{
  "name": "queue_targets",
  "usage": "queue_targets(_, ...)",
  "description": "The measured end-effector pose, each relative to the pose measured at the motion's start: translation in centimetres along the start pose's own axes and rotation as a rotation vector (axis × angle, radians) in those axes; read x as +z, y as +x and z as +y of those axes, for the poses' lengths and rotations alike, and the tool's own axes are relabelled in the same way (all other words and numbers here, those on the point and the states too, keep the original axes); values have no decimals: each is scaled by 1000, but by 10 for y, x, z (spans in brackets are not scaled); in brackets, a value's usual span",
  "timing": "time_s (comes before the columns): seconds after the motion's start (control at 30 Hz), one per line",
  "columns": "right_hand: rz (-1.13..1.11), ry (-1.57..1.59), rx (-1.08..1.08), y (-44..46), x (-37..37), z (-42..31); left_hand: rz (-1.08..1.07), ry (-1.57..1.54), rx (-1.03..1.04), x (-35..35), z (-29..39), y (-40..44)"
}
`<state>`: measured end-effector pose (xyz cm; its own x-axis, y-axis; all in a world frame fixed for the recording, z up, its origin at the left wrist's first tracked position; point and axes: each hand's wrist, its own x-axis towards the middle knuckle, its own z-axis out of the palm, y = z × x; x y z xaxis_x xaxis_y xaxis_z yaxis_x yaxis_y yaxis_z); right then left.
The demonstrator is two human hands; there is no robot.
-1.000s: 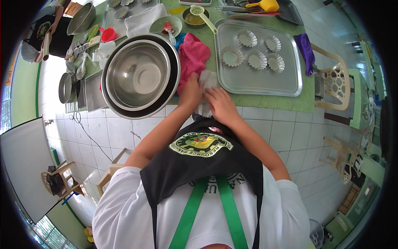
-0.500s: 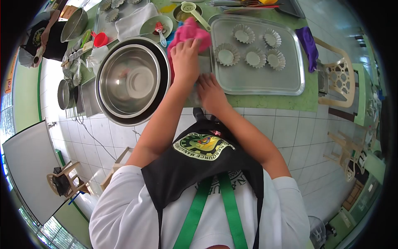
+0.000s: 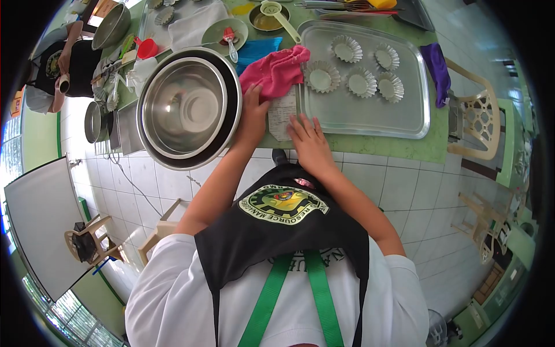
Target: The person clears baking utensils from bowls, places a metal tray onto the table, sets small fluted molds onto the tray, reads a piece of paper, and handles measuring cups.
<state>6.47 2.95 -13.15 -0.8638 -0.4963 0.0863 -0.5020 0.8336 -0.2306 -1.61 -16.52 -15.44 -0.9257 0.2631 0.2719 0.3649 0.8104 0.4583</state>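
Observation:
A crumpled pink cloth lies between the nested metal bowls and the tray, partly over a blue cloth. My left hand is beside the bowls' rim, its fingers apart and the fingertips at the lower edge of the pink cloth. Below that cloth a printed sheet of paper lies at the table's front edge. My right hand has its fingers spread, with fingertips at the paper's right side near the tray corner. Neither hand grips anything that I can see.
Left stand the large nested bowls. On the right, a metal tray bears several fluted tart tins. Behind are a plate with a red-headed brush and a small pan. Another person stands far left.
My left hand has come off the top of the pink cloth and drawn back toward me. The cloth now lies spread beside the tray, with the paper and blue cloth more visible. My right hand shifted slightly right.

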Motion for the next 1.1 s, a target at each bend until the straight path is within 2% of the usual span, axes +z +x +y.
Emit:
queue_targets(0.07,12,1,20,-1,-2,1,21,-20,-54,4,2,-1)
queue_targets(0.17,37,53,-22,2,-15,-1,4,21,-37,-3,5,-3)
queue_targets(0.27,93,191,30,-6,-33,4,42,-24,-6,-16,14,-13)
queue_targets(0.37,222,277,130,-26,-45,16,-131,-29,146,-31,25,-34)
queue_targets(0.43,280,326,313,-44,-47,25,-158,9,172,-31,25,-44)
queue_targets(0.5,375,270,383,-60,-45,36,-188,48,196,-33,25,-51)
queue_targets(0.57,377,246,452,-78,-38,48,-133,-6,154,-35,24,-54)
queue_targets(0.7,409,182,685,-97,-37,70,-162,-68,193,-53,23,-58)
queue_targets(0.77,411,194,822,-103,-35,85,-323,-98,192,-58,20,-67)
queue_targets(0.8,414,193,820,-104,-33,95,-320,-97,193,-60,18,-71)
queue_targets(0.87,572,43,769,-105,-27,116,-374,-56,147,-58,12,-82)
queue_targets(1.0,664,-127,773,-109,-17,158,-336,-24,167,-53,1,-89)
queue_targets(1.07,979,-146,1158,-111,-11,184,-303,-45,227,-54,-3,-88)
queue_targets(1.1,977,-143,1155,-110,-10,197,-302,-44,223,-50,-9,-88)
